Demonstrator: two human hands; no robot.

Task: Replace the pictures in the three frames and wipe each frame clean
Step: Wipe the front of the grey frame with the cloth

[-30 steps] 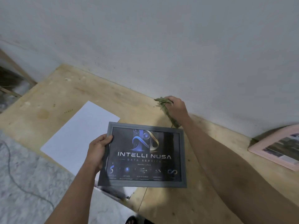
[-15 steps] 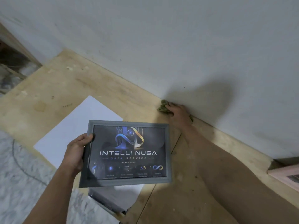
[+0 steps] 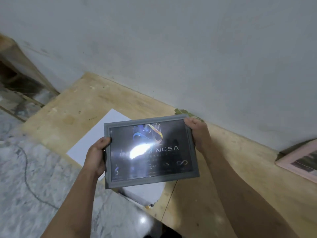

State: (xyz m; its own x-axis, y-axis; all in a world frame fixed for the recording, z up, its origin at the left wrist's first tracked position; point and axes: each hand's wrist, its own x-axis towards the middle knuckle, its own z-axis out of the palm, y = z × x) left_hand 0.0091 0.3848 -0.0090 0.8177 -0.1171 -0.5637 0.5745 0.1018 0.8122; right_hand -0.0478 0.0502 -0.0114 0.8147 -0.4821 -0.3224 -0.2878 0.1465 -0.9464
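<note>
Both hands grasp the grey frame [image 3: 151,152] above the wooden table [image 3: 197,194]: the left hand [image 3: 97,155] on its left edge, the right hand [image 3: 197,132] at its top right corner, green cloth [image 3: 184,112] just behind by the wall [image 3: 188,48]

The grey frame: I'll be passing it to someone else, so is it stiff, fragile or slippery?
Probably stiff: the grey frame stays flat, held only at its side edges by the left hand and right hand. Its glossy, glaring front suggests glazing, so likely fragile and somewhat slippery.
</note>
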